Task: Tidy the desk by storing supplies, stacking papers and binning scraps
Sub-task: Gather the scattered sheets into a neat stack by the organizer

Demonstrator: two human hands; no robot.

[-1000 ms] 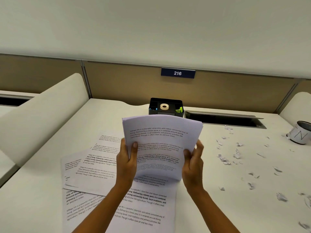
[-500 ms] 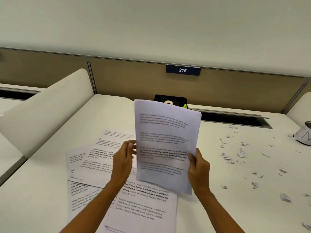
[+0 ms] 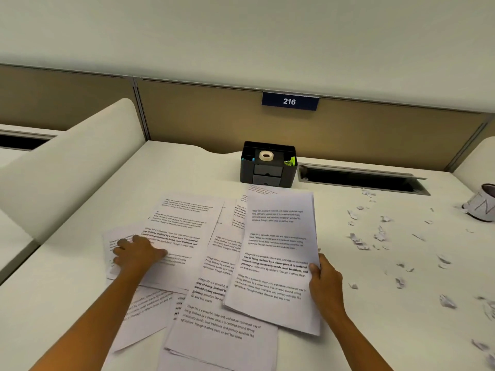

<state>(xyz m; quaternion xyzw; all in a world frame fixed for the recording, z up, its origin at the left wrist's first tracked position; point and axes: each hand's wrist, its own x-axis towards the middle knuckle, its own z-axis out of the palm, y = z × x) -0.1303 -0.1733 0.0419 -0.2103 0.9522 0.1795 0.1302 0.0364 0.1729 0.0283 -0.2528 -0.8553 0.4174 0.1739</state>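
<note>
Sheaf of papers [image 3: 281, 250] is gripped at its edge by your right hand [image 3: 325, 282]. Your left hand [image 3: 138, 254] lies flat on loose sheets [image 3: 182, 226]

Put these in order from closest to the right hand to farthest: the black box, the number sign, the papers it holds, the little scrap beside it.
1. Papers: the right hand grips their right edge.
2. Little scrap: on the desk, just right of the hand.
3. Black box: at the desk's back, ahead and left.
4. Number sign: on the panel behind the box.
</note>
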